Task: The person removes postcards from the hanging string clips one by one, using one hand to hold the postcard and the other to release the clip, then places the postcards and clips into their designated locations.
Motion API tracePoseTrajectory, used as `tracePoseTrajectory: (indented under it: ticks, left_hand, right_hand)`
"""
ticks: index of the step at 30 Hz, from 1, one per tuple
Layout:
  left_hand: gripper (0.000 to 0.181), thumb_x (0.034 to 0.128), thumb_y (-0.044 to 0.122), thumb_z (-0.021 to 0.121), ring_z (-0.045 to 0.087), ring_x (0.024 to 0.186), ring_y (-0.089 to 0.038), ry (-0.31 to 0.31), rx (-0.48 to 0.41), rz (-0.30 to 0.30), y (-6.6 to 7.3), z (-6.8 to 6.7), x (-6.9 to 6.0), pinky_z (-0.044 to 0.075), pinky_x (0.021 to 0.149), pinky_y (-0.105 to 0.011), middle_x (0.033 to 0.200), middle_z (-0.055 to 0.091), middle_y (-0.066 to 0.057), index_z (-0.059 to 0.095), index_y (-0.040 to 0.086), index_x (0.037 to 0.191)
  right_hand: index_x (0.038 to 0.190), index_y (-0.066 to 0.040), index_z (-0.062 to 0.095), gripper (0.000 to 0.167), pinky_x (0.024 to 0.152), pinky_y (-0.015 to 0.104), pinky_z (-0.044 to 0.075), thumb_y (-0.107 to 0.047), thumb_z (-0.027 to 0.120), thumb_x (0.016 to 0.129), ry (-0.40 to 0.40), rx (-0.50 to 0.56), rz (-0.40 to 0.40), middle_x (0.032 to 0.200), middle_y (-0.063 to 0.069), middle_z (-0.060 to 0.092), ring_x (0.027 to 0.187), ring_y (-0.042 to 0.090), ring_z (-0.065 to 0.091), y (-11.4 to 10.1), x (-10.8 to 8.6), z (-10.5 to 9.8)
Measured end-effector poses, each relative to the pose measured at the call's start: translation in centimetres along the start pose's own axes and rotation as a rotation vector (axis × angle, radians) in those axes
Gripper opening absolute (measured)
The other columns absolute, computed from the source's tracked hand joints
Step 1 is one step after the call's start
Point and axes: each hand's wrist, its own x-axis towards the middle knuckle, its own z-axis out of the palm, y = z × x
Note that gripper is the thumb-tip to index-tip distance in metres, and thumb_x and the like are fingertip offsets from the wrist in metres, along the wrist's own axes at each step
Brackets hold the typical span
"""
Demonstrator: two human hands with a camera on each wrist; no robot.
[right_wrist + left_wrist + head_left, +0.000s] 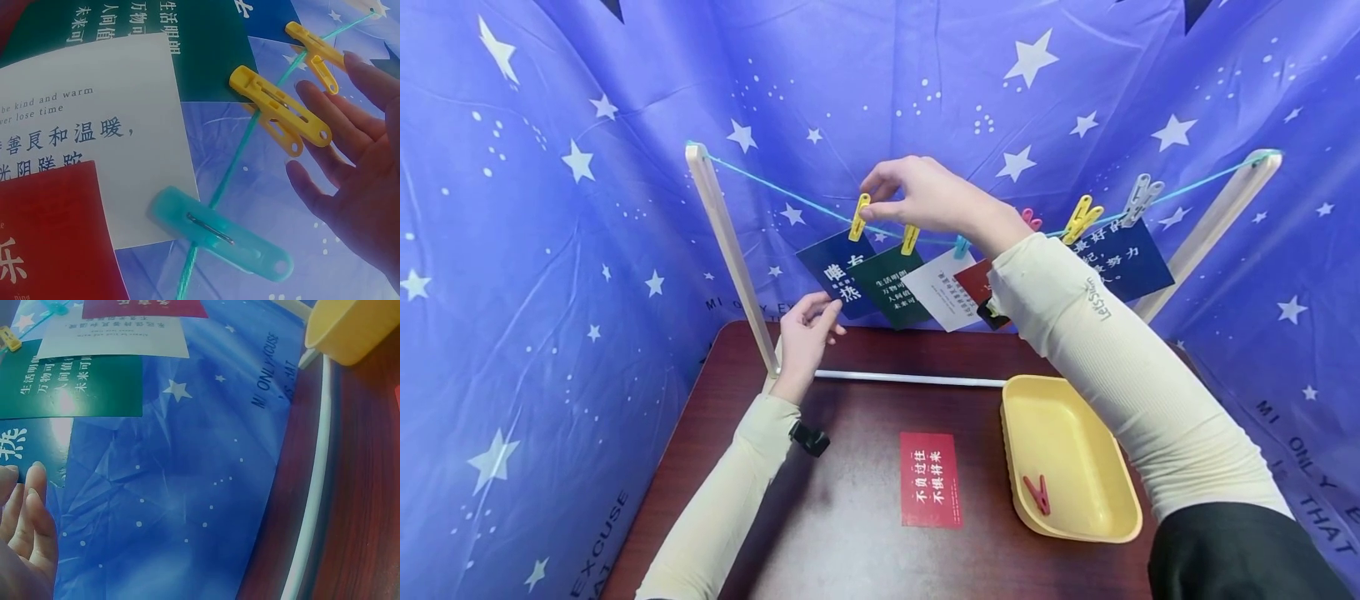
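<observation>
A dark blue card (pixel 827 267) with white lettering hangs from a turquoise line by a yellow clothespin (pixel 860 218). Around that clothespin's upper end is my right hand (pixel 917 192), its thumb at the handle and its fingers loosely spread. Low by the card's left edge is my left hand (pixel 806 332), fingers loosely bent; in the left wrist view its fingertips (pixel 37 470) overlap the card's lower edge, and contact is unclear. Beside it hang a green card (pixel 891 287) under another yellow clothespin (pixel 281 106) and a white card (pixel 942 287) under a blue clothespin (pixel 222 234).
Wooden posts (pixel 722 242) carry the line. Farther right hang a red card (pixel 973 279) and another blue card (pixel 1138 262). On the table (pixel 820 500) lie a red card (pixel 931 479) and a yellow basket (pixel 1075 533) with a red clothespin (pixel 1037 494) inside. A white bar (pixel 910 379) crosses behind.
</observation>
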Motion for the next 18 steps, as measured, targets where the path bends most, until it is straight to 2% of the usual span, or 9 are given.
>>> tracePoseTrajectory:
  ticks: [5,12,18]
  left_hand:
    - [0.018,0.0969,0.001,0.071,0.066,0.054,-0.007,0.006,0.027,0.027,0.06,-0.25,-0.01,0.05,0.049,-0.021,0.089,0.076,-0.012,0.068,-0.014,0.107]
    - [0.018,0.0972,0.003,0.072,0.066,0.054,-0.006,0.009,0.063,0.024,0.01,-0.41,-0.05,0.049,0.049,-0.02,0.091,0.077,-0.015,0.068,-0.013,0.104]
    - [0.019,0.0969,0.005,0.074,0.065,0.054,-0.004,0.012,0.074,0.035,-0.25,-0.66,0.0,0.047,0.05,-0.019,0.092,0.073,-0.028,0.071,-0.012,0.104]
  right_hand:
    - [0.136,-0.007,0.065,0.04,0.105,0.042,0.05,-0.031,0.067,0.103,0.009,0.017,0.001,0.127,0.009,0.072,0.121,0.024,0.065,0.06,-0.01,0.03]
    - [0.131,-0.007,0.066,0.036,0.095,0.039,0.055,-0.029,0.067,0.104,0.015,0.066,0.015,0.126,0.009,0.072,0.115,0.024,0.067,0.06,-0.03,0.29]
    - [0.126,-0.007,0.065,0.029,0.086,0.037,0.055,-0.026,0.067,0.104,0.017,0.087,0.014,0.12,0.008,0.072,0.11,0.025,0.066,0.03,-0.04,0.46]
